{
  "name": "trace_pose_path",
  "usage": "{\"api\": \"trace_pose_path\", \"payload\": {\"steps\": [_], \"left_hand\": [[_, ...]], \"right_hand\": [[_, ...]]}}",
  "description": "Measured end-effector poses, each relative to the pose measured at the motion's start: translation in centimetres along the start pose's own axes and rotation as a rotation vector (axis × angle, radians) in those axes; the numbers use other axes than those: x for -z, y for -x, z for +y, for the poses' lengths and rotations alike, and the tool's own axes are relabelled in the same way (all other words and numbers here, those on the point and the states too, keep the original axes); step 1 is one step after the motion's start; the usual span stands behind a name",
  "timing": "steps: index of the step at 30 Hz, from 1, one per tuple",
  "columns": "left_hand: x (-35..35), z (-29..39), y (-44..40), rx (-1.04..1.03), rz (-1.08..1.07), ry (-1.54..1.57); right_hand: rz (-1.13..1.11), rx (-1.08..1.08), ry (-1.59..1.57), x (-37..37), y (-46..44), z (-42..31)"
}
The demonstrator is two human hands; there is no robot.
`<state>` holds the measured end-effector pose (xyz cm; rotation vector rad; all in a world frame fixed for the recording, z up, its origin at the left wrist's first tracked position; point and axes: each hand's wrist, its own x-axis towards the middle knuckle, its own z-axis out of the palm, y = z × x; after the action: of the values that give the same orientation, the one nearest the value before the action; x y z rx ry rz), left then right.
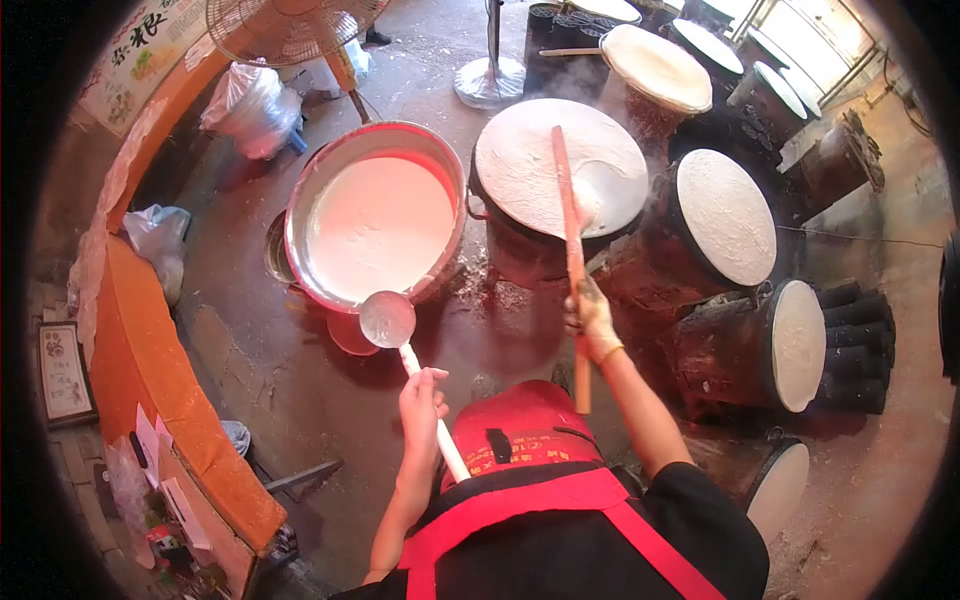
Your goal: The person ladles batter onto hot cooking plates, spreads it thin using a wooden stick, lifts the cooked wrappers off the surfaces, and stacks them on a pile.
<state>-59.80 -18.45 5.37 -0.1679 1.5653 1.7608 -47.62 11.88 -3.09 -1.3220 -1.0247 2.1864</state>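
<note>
My left hand (423, 398) is closed around the pale handle of a ladle (387, 320). The ladle's round bowl is held at the near rim of a large metal pot (296, 235), which contains white batter (380, 225). In my right hand (595, 318) is a long wooden stick (565, 190), gripped near its lower end. It reaches across a round griddle (505, 150) covered with a pale, rough layer. Beside the stick, a blurred whitish patch lies on the griddle; I cannot make out what it is.
More round griddles on drum stoves curve along the right, including a pale-topped one (725, 215) and a lower one (798, 345). A fan (285, 30) stands at the upper left. An orange-edged counter (160, 370) runs down the left, and dark cylinders (855, 345) are stacked at right.
</note>
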Motion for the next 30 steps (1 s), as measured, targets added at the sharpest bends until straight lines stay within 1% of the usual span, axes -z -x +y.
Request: {"api": "trace_pose_path", "payload": {"steps": [1, 3, 4, 5, 7, 8, 9, 10, 11, 13, 15, 17, 18, 19, 21, 23, 24, 25, 27, 28, 29, 30], "left_hand": [[-0.6, -0.3, -0.1, -0.008, -0.005, 0.002], [-2.0, -0.8, -0.2, -0.017, -0.008, 0.004], [-2.7, -1.2, -0.3, -0.019, -0.013, 0.012], [-3.5, -1.6, -0.4, -0.022, -0.018, 0.017], [-5.6, -2.1, -0.5, -0.037, -0.032, 0.008], [-6.7, -2.2, -0.5, -0.049, -0.046, -0.001], [-7.7, -2.3, -0.5, -0.049, -0.044, -0.007], [-8.9, -2.3, -0.5, -0.053, -0.045, 0.002], [-10.0, -2.3, -0.4, -0.057, -0.045, 0.013], [-12.1, -2.4, -0.3, -0.068, -0.039, 0.012], [-13.7, -3.2, 0.3, -0.067, -0.033, 0.000], [-15.2, -3.8, 0.6, -0.052, -0.001, -0.020], [-15.8, -3.9, 0.6, -0.056, 0.003, -0.020], [-16.3, -4.0, 0.8, -0.034, 0.003, -0.036], [-17.9, -3.6, 1.6, -0.003, 0.011, -0.059], [-20.1, -2.4, 2.1, -0.043, 0.128, 0.033], [-20.0, -2.8, 1.6, -0.057, 0.164, 0.037], [-20.2, -2.2, 1.4, -0.063, 0.158, 0.034], [-20.2, -0.7, 1.0, -0.061, 0.120, 0.098], [-19.2, -0.4, 0.4, -0.021, 0.064, 0.111], [-18.4, 0.2, -0.1, -0.019, 0.055, 0.109], [-17.8, 0.7, -0.6, 0.018, -0.034, 0.108]], "right_hand": [[0.026, -0.013, 0.022, 1.4, 0.7, -1.5], [0.012, -0.047, -0.053, 3.6, -0.4, -3.6], [0.062, 0.017, -0.101, 3.4, -1.7, -4.0], [-0.169, 0.042, -0.285, 4.3, -3.8, -3.3], [-0.092, -0.066, -0.110, 1.3, -3.0, -3.8], [-0.082, -0.066, 0.119, 0.4, -1.6, -4.5], [-0.323, -0.113, 0.111, 2.9, -1.9, -3.3], [-0.304, -0.058, 0.206, 6.0, -2.5, -3.1], [-0.286, -0.002, 0.302, 7.7, -1.8, -4.7], [-0.185, -0.188, 0.200, 13.5, -3.7, -7.9], [-0.130, -0.176, 0.295, 16.4, -5.6, -11.5], [-0.100, -0.094, 0.311, 18.4, -9.0, -14.1], [-0.125, 0.004, 0.362, 19.2, -11.7, -14.8], [-0.103, 0.065, 0.362, 18.8, -13.8, -15.7], [-0.136, 0.185, 0.199, 15.6, -14.4, -16.3], [-0.044, 0.176, 0.471, 10.7, -12.4, -16.5], [-0.125, 0.241, 0.585, 10.1, -12.2, -15.4], [-0.217, 0.109, 0.627, 8.4, -9.1, -17.6], [-0.332, 0.763, 0.555, 11.2, -12.5, -13.7], [-0.180, 0.661, 0.383, 12.4, -12.2, -13.0], [-0.030, 0.557, 0.213, 13.1, -11.7, -12.2], [-0.123, 0.566, -0.411, 11.8, -10.7, -11.6]]}}
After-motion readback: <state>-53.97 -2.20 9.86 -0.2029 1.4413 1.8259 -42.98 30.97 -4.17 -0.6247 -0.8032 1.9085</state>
